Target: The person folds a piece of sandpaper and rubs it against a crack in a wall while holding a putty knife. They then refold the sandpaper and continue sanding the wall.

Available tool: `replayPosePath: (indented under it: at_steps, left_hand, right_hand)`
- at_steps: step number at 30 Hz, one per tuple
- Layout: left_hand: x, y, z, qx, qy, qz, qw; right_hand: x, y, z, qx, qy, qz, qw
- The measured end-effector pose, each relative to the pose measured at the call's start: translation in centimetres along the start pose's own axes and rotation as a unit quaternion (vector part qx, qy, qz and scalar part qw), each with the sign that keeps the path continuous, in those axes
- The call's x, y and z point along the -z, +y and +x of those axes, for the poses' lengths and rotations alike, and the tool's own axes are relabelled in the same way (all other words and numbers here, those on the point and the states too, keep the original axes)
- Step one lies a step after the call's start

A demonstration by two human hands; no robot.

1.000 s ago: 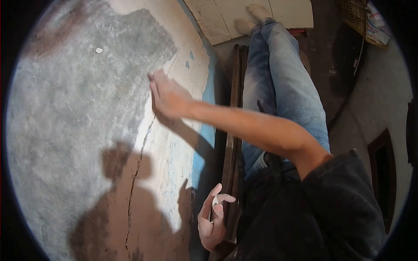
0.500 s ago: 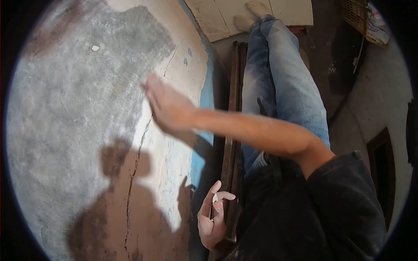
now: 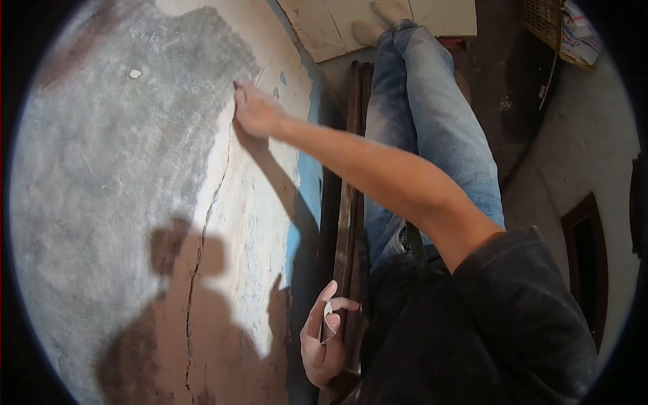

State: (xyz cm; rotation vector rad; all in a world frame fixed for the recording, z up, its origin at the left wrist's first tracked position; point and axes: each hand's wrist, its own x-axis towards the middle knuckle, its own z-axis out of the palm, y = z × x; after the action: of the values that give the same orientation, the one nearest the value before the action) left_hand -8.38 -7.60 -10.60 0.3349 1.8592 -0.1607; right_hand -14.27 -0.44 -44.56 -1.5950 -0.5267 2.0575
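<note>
A cracked wall (image 3: 121, 189) fills the left side, with grey render, a white band and blue paint toward its edge. My right hand (image 3: 255, 111) is closed against the white band, at the upper part of a long dark crack (image 3: 196, 263). A small dark tip (image 3: 236, 85) pokes out beyond its fingers; the rest of what it holds is hidden. Low in the view, my left hand (image 3: 324, 347) is curled with the palm up, away from the wall. Between its thumb and fingers is a thin pale piece (image 3: 328, 312), its kind unclear.
Brown rails (image 3: 347, 223) run upright between the wall and my jeans (image 3: 445, 121). My feet (image 3: 378, 23) stand on a pale board (image 3: 310, 30). At the top right are a yellow crate (image 3: 542, 27) and a dark-framed opening (image 3: 586, 263).
My right hand has moved up along the crack, and the dark tip now shows at its fingers. My left hand keeps its curled pose. The whole view has shifted slightly.
</note>
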Motion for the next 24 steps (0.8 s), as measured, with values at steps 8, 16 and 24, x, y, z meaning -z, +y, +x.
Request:
replayPosePath:
  at_steps: [8, 16, 24]
  left_hand:
    - [-0.1, -0.7, 0.4, -0.015, -0.010, -0.008, 1.000]
    - [0.4, 0.1, -1.7, -0.002, -0.010, -0.036, 0.999]
    - [0.7, 0.7, -5.3, -0.100, 0.056, -0.020, 0.993]
  right_hand:
    - [0.6, -0.2, -0.9, 0.064, 0.045, -0.025, 0.997]
    - [-1.1, -6.7, -11.7, 0.044, -0.099, -0.050, 0.993]
    - [-4.3, -8.5, -15.4, 0.121, -0.002, -0.088, 0.989]
